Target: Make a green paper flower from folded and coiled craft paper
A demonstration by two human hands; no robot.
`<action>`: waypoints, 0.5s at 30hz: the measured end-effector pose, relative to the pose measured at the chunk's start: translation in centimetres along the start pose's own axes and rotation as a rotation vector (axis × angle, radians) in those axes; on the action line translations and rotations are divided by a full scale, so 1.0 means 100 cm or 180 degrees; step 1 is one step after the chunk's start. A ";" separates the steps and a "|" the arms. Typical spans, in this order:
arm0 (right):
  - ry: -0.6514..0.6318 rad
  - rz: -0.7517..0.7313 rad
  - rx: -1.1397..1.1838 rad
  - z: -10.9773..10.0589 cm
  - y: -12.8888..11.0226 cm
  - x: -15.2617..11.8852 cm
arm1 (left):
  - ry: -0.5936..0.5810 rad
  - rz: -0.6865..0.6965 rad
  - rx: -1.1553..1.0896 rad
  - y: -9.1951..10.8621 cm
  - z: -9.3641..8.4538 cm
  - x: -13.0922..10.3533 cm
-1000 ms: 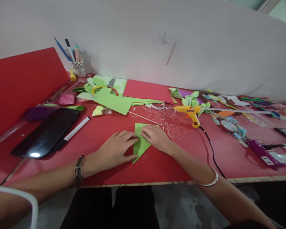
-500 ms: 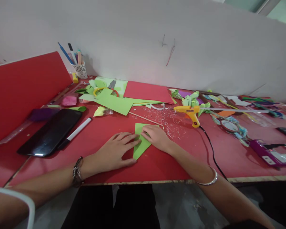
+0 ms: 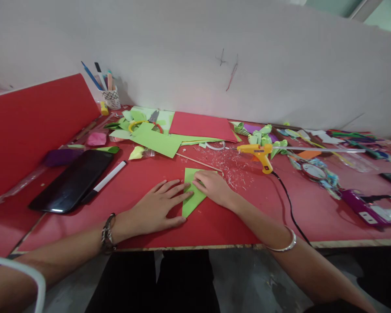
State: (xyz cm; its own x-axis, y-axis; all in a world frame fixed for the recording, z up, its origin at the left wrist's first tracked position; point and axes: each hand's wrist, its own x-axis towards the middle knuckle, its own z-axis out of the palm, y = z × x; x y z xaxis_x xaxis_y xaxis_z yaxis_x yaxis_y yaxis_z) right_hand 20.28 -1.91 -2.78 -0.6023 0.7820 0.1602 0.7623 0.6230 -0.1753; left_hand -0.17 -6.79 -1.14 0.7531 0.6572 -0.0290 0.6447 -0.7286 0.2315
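A piece of green paper (image 3: pixel 190 203) with a slanted lower right edge lies flat on the red table near its front edge. My left hand (image 3: pixel 158 206) rests with spread fingers, its fingertips on the paper's left edge. Curled over the paper's upper right part, my right hand (image 3: pixel 214 187) presses down with its fingers bent together; what is under those fingertips is hidden. A thin stick (image 3: pixel 198 162) lies just behind the paper.
Behind are green sheets (image 3: pixel 158 141), scissors (image 3: pixel 154 116) and a red sheet (image 3: pixel 202 126). A yellow glue gun (image 3: pixel 259 153) with its cord sits to the right. At left lie a phone (image 3: pixel 71 180) and a marker (image 3: pixel 109 177). A purple power strip (image 3: pixel 361 208) is far right.
Both hands hold nearly the same places on the green paper. The view has shifted slightly, so the phone and marker appear a little farther right.
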 end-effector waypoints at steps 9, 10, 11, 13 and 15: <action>0.0001 0.0035 -0.0002 0.000 -0.001 -0.001 | 0.0010 0.0021 0.0025 0.000 0.000 0.000; 0.0009 0.0050 0.0007 -0.002 -0.002 -0.002 | 0.0010 0.0019 0.0026 0.000 0.000 0.000; 0.0036 0.0057 0.0012 -0.003 -0.002 -0.003 | 0.0007 0.0020 0.0026 0.000 0.000 0.000; 0.0117 0.0035 0.0020 -0.008 -0.005 -0.006 | -0.0003 0.0028 0.0020 0.000 -0.001 0.000; 0.0198 -0.0008 0.0058 -0.013 -0.010 -0.012 | -0.0011 0.0040 0.0018 0.000 -0.001 0.000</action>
State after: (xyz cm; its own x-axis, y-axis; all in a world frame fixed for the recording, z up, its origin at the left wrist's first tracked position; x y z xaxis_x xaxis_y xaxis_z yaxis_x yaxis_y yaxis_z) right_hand 20.52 -3.49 -1.51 -0.5880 0.7782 0.2207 0.7559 0.6258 -0.1923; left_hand -0.20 -6.82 -1.03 0.7617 0.6472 -0.0295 0.6358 -0.7379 0.2262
